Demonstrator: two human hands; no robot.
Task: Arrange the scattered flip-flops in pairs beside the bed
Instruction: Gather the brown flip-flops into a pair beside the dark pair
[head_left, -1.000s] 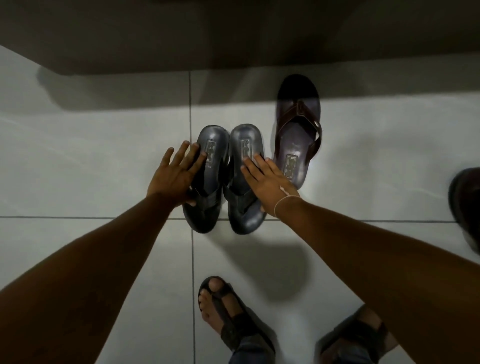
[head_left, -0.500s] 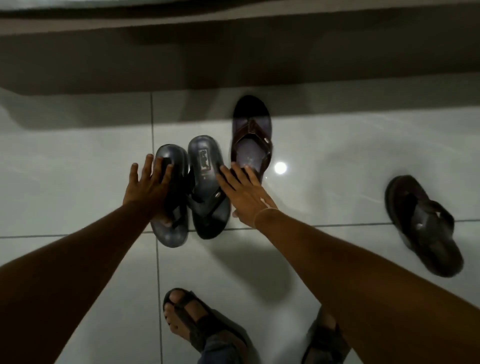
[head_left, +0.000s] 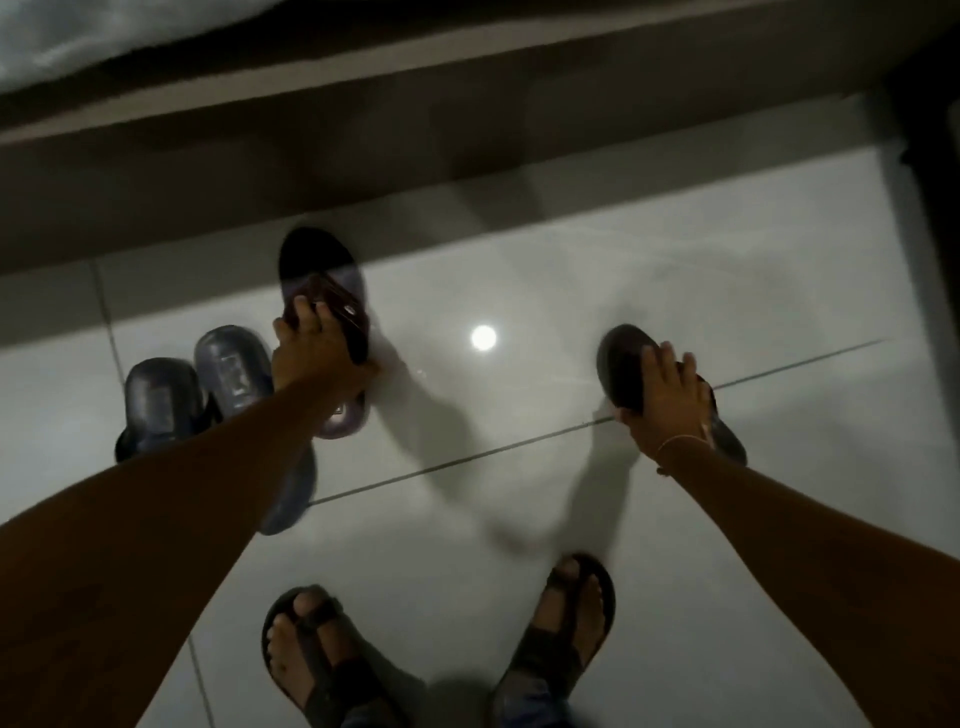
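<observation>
Two dark grey flip-flops (head_left: 161, 405) lie side by side on the pale floor at the left, partly behind my left forearm. Just right of them lies a brown flip-flop (head_left: 324, 270), toe under the bed's shadow. My left hand (head_left: 317, 343) lies on its strap with the fingers curled over it. The second brown flip-flop (head_left: 623, 358) lies apart at the right, and my right hand (head_left: 667, 400) grips it from above, covering its middle. The view is blurred by motion.
The bed's side (head_left: 363, 130) runs across the top, with white bedding (head_left: 78, 36) at the upper left. A dark post (head_left: 924, 171) stands at the right edge. My two sandalled feet (head_left: 311, 654) stand at the bottom.
Both hands left the grey pair. My left hand moved right onto the near brown flip-flop; my right hand swung far right onto the other brown one. The view shifted.
</observation>
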